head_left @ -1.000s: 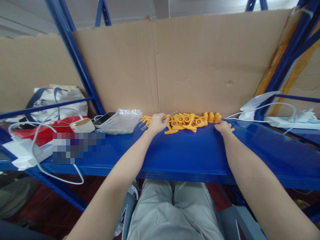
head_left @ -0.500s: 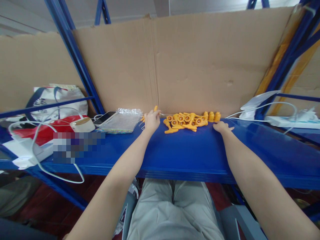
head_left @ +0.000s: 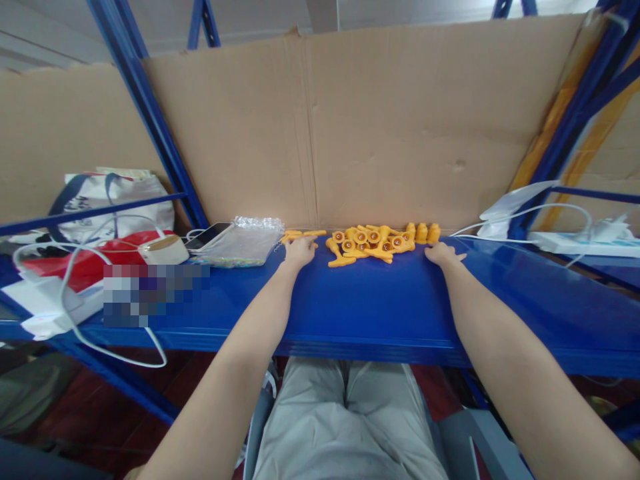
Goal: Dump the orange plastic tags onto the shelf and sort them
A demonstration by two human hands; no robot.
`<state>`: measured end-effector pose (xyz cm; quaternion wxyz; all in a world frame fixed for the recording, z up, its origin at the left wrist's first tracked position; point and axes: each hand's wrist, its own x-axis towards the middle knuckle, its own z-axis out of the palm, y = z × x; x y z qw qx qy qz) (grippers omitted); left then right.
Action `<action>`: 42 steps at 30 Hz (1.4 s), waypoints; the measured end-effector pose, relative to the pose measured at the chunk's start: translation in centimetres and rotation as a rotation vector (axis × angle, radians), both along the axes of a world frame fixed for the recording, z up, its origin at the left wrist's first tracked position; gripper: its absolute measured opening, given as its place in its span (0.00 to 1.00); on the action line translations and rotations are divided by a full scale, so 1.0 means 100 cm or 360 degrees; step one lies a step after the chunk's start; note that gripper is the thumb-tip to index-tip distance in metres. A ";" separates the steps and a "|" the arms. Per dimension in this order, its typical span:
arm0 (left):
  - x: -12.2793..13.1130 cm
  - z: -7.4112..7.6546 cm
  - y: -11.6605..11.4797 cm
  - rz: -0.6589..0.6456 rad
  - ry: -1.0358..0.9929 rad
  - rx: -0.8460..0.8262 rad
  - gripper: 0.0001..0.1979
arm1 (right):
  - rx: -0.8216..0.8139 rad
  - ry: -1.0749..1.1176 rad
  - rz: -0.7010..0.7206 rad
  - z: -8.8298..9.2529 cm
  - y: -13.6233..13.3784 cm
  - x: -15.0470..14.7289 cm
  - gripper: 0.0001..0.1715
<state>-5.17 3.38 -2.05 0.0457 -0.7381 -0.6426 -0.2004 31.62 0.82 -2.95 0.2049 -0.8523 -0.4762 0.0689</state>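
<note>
A heap of small orange plastic pieces (head_left: 373, 241) lies at the back of the blue shelf (head_left: 380, 307), against the cardboard wall. Two or three similar pieces stand upright (head_left: 427, 233) at its right end. A few more orange pieces (head_left: 303, 234) lie apart on the left, some with small metal chains. My left hand (head_left: 299, 252) rests on the shelf with its fingertips at these separate pieces and nothing gripped. My right hand (head_left: 443, 253) lies flat just in front of the upright pieces, holding nothing.
Left of the pieces lie a clear plastic bag (head_left: 245, 241), a phone (head_left: 210, 236), a tape roll (head_left: 164, 250), a white and blue tote bag (head_left: 115, 200) and a white charger with cable (head_left: 45, 303). A power strip (head_left: 585, 243) sits at right. Cardboard (head_left: 400, 127) closes the back.
My left hand carried an orange piece from the heap to the left, set it down with the separate pieces, and drew back slightly. My right hand stayed nearly still.
</note>
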 end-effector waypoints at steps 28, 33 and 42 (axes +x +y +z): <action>0.037 0.009 -0.019 -0.0357 0.0090 -0.0127 0.19 | 0.0002 -0.0032 0.0029 0.006 0.000 -0.003 0.31; 0.044 0.004 -0.021 -0.0433 0.0214 -0.0195 0.17 | 0.0136 -0.0007 -0.0071 0.013 -0.007 -0.009 0.32; 0.030 0.005 -0.013 -0.0017 0.0085 -0.0238 0.18 | 0.0232 -0.0026 -0.0011 0.019 -0.010 -0.015 0.25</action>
